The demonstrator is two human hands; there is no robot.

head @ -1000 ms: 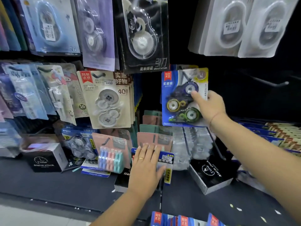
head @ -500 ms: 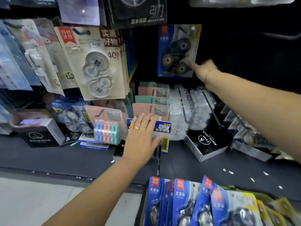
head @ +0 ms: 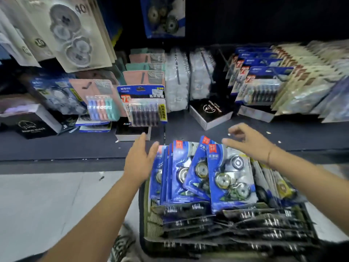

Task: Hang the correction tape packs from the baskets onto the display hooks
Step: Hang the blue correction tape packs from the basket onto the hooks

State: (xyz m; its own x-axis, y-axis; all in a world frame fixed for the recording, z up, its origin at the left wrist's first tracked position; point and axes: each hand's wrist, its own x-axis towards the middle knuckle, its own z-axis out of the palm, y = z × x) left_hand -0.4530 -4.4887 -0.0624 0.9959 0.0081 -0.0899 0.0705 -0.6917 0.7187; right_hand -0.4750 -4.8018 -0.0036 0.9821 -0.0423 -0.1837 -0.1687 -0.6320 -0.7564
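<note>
A dark mesh basket (head: 151,222) at the bottom holds several blue correction tape packs (head: 229,174) standing on edge, with darker packs lying in front. One blue pack (head: 164,17) hangs on the display at the top. My left hand (head: 138,159) hovers with straight fingers at the left edge of the basket's packs and holds nothing. My right hand (head: 247,142) hangs over the tops of the packs, fingers relaxed and spread, also empty.
The dark shelf (head: 56,146) carries pink and blue stationery packs (head: 103,103), a refill pack (head: 144,108), black boxes (head: 211,114) and rows of packs at the right (head: 264,86). Beige carded packs (head: 71,33) hang at the upper left. Grey floor (head: 47,201) lies at the lower left.
The view has tipped down from the hooks to the basket. My right hand left the hung blue pack and came down over the basket. My left hand lifted off the shelf pack.
</note>
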